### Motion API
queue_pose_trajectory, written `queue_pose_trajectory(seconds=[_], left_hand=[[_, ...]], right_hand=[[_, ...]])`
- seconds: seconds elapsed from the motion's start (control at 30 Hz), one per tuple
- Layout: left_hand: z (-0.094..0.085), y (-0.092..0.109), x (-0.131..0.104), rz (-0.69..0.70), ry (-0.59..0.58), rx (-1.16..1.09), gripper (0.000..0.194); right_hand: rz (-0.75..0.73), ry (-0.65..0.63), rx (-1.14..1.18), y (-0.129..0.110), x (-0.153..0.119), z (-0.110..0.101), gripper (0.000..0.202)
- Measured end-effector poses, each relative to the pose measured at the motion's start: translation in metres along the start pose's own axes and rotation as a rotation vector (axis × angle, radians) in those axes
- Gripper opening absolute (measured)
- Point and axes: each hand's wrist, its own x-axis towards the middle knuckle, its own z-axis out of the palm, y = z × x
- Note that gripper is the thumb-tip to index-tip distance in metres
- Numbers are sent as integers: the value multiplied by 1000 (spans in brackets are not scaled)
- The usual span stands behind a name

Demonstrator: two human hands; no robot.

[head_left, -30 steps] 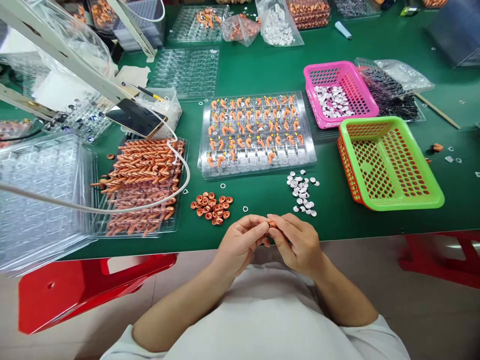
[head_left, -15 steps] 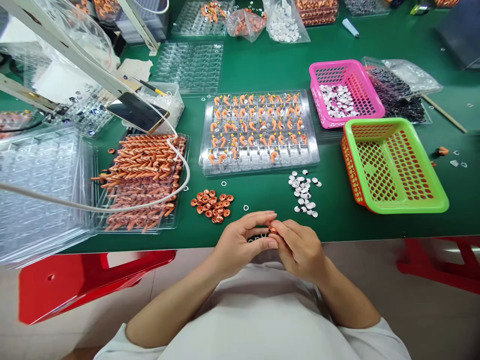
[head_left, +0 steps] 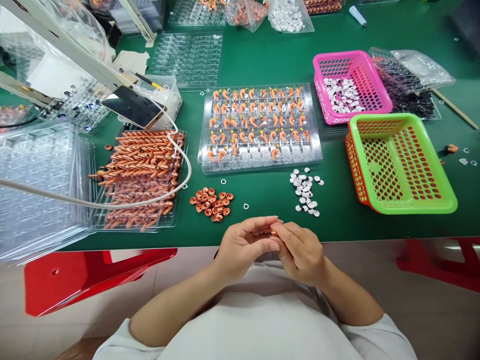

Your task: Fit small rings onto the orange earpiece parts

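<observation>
Small copper-coloured part [head_left: 274,233], glossy and rounded, pinched in the right hand [head_left: 303,250] just past the worktop [head_left: 258,192] edge.
Part sits at the right fingertips, thumb below, index above, mostly covered; the left hand [head_left: 238,247] curves around it, thumb and index apart, can't tell if its other fingers touch. Ahead-left: loose shiny copper cups [head_left: 212,198], round and hollow. Ahead-right: flat white discs [head_left: 304,192], scattered. Beyond: clear moulded plastic tray [head_left: 255,161] with matte orange hooks [head_left: 275,153] in rows. Right: perforated plastic baskets, green [head_left: 416,207] and pink [head_left: 369,75].
</observation>
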Motion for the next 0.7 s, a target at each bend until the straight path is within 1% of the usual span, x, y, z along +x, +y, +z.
queue_pose_trajectory(seconds=[0.27, 0.43, 0.53, 0.57, 0.67, 0.7], left_hand=[[0, -3, -4, -2, 28, -64, 35], [-1, -6, 2, -7, 53, -70, 36], [2, -7, 4, 17, 46, -71, 42], [2, -7, 6, 26, 44, -57, 45], [-3, -5, 11, 79, 20, 71, 67], [-6, -4, 12, 126, 31, 149, 69]], right_hand=[[-39, 30, 41, 0, 0, 4, 37], [-7, 36, 63, 4, 0, 7, 38], [76, 55, 99, 0, 1, 3, 39], [134, 69, 119, -1, 1, 2, 38], [322, 61, 215, -1, 2, 1, 29], [377, 87, 222, 0, 2, 2, 26]])
